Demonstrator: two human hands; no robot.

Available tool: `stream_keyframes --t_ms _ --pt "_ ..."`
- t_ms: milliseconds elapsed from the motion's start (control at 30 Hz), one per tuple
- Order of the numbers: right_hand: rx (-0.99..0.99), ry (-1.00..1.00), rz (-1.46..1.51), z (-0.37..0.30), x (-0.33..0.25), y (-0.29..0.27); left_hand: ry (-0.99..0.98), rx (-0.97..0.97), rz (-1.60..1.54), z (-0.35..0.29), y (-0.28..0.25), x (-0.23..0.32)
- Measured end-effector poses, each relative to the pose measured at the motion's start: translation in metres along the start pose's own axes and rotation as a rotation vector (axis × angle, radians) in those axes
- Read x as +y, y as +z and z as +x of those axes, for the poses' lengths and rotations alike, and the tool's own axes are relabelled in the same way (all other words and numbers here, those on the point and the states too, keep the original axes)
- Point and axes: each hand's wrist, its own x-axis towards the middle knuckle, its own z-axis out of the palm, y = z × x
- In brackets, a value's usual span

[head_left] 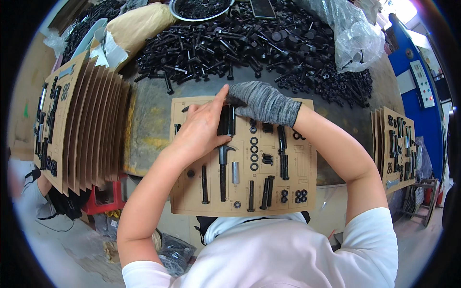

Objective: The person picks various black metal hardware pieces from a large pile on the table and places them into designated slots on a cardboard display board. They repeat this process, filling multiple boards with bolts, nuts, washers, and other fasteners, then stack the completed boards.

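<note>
Brown cardboard card lying flat at the near edge of the worktop, dotted with black hardware in neat rows: long bolts along its near edge, a column of washers up the middle, a silver sleeve just beside a black hammer-headed bolt. Bare left hand pressed down on the card's far left part, index finger stretched out toward the far edge, remaining fingers spread and flat, gripping nothing. Grey knitted glove on the right hand, reaching in over the card's far edge, fingertips curled down onto a short black bolt standing between the two hands; whether pinched or only touched, cannot tell. Black bolt itself sitting on the far middle of the card, just beside the left thumb. Behind, across the far side of the worktop, a great heap of loose black bolts and nuts, a metal bowl of more at the far edge, a clear plastic bag slumped at the far right. At the left edge, a fanned stack of cards leaning upright, the outermost one already filled. At the right edge, another few filled cards.
</note>
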Motion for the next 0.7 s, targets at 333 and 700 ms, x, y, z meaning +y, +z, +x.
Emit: stream_keyframes --t_ms 333,700 --pt "0.528 0.184 -0.259 -0.034 0.043 -0.046 -0.153 0.276 0.008 0.04 -0.046 0.008" --pt "0.483 0.524 -0.073 -0.035 0.072 -0.043 -0.057 0.6 0.626 0.179 0.019 0.009"
